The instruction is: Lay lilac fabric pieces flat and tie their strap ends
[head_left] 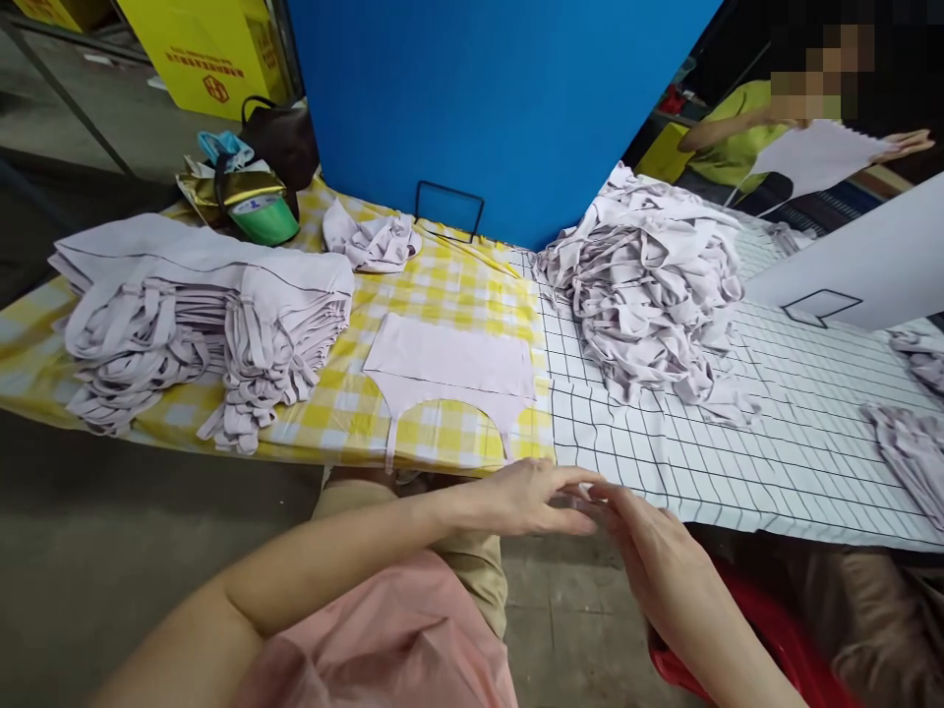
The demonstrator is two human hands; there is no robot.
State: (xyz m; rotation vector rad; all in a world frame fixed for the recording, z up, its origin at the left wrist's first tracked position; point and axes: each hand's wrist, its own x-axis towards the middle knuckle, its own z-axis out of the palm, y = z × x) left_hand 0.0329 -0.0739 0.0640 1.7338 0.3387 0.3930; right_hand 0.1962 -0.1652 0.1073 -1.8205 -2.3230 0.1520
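My left hand (527,497) and my right hand (653,541) meet just off the table's front edge, fingertips touching. The left fingers reach forward, with the thumb apart. Fingers of the right hand are bent together over the left fingertips; anything small between them is hidden. A pale lilac garment piece (449,359) with thin straps lies flat on the yellow checked cloth (472,280), its straps toward me. To its left rises a neat stack of the same pieces (206,265), strap loops hanging at the front. A loose heap of pale lilac garments (649,285) lies to the right.
A blue panel (479,108) stands upright behind the cloth, with a wire frame (449,208) at its base. A crumpled piece (373,239) and a green roll (265,218) sit at the back left. Across the white gridded cloth (796,423), a co-worker (730,147) holds up a garment.
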